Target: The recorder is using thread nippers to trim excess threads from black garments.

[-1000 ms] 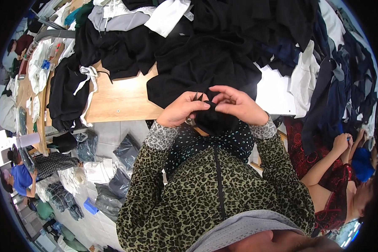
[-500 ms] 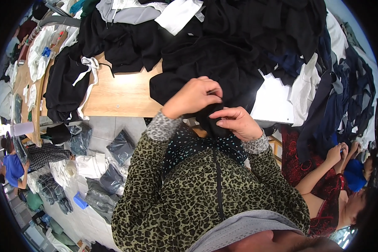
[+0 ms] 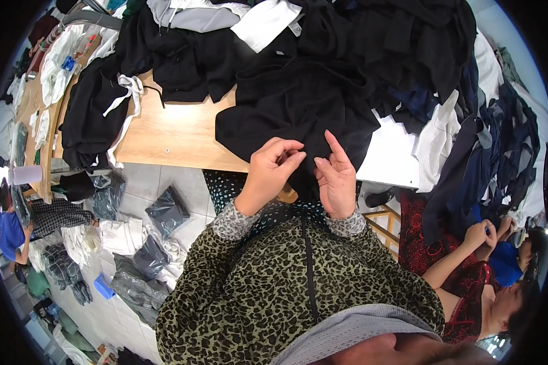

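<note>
A black garment (image 3: pixel 292 100) lies crumpled on the table in front of me, part of it hanging over the near edge between my hands. My left hand (image 3: pixel 270 173) is at the garment's near edge, thumb and forefinger pinched together; anything between them is too small to make out. Just to its right, my right hand (image 3: pixel 338 182) is turned palm inward over the hanging cloth. Its forefinger points up and away while the thumb stands beside the other, bent fingers, with nothing visible in them.
More black garments (image 3: pixel 402 48) are heaped at the back. White pieces (image 3: pixel 393 152) lie to the right beside hanging navy clothes (image 3: pixel 460 164). A co-worker in a red-patterned top (image 3: pixel 469 304) sits close on my right. Bagged clothes (image 3: pixel 167 213) and a blue box (image 3: pixel 103 286) lie on the left floor.
My left hand has drawn nearer to me and turned upright. My right hand has moved slightly left and raised its forefinger. The garment stays nearly in place.
</note>
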A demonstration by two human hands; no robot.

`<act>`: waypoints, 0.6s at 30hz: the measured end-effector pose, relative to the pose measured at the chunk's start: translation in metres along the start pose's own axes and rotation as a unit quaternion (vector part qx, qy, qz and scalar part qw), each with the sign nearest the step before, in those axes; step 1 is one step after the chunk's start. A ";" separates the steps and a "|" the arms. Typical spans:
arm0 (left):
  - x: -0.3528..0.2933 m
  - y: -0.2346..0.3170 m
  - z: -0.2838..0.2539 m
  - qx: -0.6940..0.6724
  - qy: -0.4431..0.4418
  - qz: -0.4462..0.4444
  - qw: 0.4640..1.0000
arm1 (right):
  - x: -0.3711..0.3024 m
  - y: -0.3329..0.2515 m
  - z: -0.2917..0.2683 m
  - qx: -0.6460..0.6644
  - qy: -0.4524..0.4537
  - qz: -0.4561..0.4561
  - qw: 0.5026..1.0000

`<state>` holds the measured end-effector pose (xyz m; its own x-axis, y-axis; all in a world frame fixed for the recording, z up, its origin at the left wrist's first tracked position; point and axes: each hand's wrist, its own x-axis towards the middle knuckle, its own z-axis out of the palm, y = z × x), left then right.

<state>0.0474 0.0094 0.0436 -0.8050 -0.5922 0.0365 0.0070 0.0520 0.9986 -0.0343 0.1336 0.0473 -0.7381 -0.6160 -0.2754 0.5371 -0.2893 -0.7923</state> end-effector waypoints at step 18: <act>0.005 -0.006 0.011 -0.193 -0.082 -0.203 0.956 | -0.006 -0.005 -0.014 -0.014 0.041 0.006 0.999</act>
<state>0.0365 0.0150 0.0370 -0.8695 -0.3651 -0.3326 -0.1331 -0.4753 0.8697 -0.0384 0.1488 0.0457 -0.7638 -0.5563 -0.3274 0.5345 -0.2607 -0.8040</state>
